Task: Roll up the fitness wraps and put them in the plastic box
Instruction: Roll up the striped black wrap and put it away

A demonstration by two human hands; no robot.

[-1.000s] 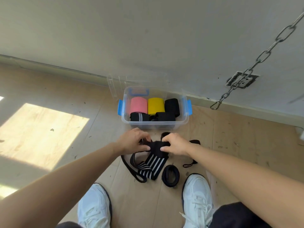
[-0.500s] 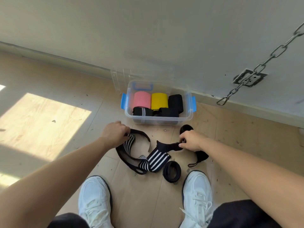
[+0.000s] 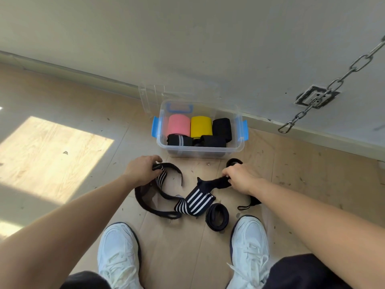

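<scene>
Striped wrap (image 3: 195,200) twisted on floor.
My left hand (image 3: 141,171) and right hand (image 3: 241,178) each grip an end; I reckon twists may give a loose roll.

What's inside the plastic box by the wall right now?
The plastic box holds a pink roll, a yellow roll and a black roll along the back, with a white-striped roll and a second black roll in front. Anything beneath them is covered.

Black white-striped wrap (image 3: 195,200); pink roll (image 3: 178,126), yellow roll (image 3: 201,126); blue-latched box (image 3: 239,142).
</scene>
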